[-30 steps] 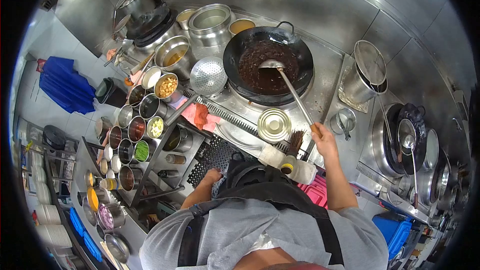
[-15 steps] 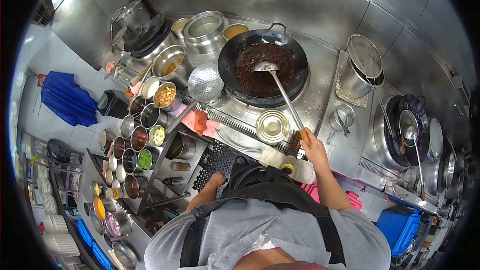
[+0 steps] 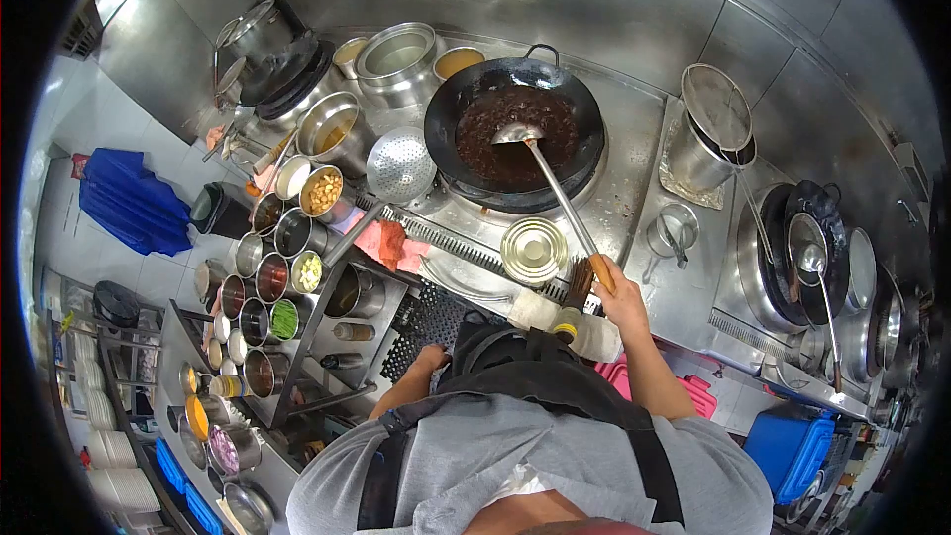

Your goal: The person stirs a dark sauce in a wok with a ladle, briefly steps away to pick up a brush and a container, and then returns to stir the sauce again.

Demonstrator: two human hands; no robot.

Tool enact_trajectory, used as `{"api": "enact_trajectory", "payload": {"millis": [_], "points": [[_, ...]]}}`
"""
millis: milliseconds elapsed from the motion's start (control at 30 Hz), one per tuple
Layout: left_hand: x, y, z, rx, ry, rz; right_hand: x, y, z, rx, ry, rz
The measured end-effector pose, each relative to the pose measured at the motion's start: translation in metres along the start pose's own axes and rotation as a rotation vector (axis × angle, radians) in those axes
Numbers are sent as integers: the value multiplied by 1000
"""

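My right hand (image 3: 620,299) is closed round the wooden end of a long-handled wok ladle (image 3: 560,181). The ladle's metal bowl rests in dark brown, saucy food (image 3: 495,139) inside a black wok (image 3: 584,104) on the burner. Low by my waist, beside the black apron (image 3: 535,362), my left hand (image 3: 432,357) has its fingers curled; what is inside them, if anything, is hidden. Between the wok and my body stands a large tin can (image 3: 533,250). A bamboo brush (image 3: 572,299) lies on a folded cloth (image 3: 599,337) near my right hand.
A perforated strainer (image 3: 401,165) sits left of the wok, with steel pots (image 3: 396,54) behind. Several ingredient containers (image 3: 285,319) fill the left shelf. To the right are a strainer pot (image 3: 698,163), a metal jug (image 3: 674,230) and a second wok (image 3: 822,267).
The whole view has shifted slightly, moving things a little to the left. The ladle stays in the wok with my right hand still on its handle, and my left hand looks unmoved.
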State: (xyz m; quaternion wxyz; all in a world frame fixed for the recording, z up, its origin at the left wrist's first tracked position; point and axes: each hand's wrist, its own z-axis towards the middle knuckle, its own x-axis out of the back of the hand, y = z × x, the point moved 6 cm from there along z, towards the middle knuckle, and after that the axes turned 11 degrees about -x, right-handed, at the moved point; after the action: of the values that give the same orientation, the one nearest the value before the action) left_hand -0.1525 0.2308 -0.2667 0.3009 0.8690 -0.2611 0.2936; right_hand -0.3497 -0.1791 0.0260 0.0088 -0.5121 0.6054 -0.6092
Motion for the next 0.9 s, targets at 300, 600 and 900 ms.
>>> {"api": "enact_trajectory", "payload": {"millis": [300,600,900], "points": [[14,12,-9,14,58,-67,-1,3,2,-15,-10,-1],[-3,0,5,-120,-44,154,-2,5,3,26,34,25],[9,7,-4,-41,51,44,-1,1,3,35,35,28]]}}
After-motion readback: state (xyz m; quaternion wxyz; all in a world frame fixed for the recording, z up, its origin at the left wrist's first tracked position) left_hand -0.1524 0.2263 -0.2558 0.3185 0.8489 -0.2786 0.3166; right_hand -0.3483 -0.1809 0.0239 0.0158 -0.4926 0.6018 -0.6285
